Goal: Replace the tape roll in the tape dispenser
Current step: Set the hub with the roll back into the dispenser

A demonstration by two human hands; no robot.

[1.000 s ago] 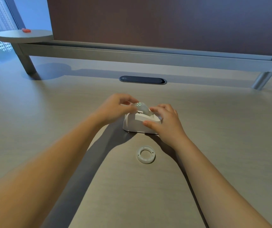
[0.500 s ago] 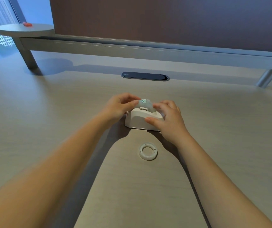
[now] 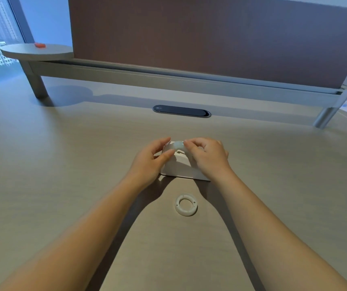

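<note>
Tape roll [image 3: 178,145] in tape dispenser [image 3: 179,169] between left hand [image 3: 147,163] and right hand [image 3: 208,158]

Head-worn view, forward-down over desk [image 3: 67,185], seemingly close.

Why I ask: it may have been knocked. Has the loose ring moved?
No. The ring stays put, same spacing from the cable slot and tape dispenser.

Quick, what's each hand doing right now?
Left hand: grips the tape dispenser.
Right hand: pinches the tape roll.
</note>
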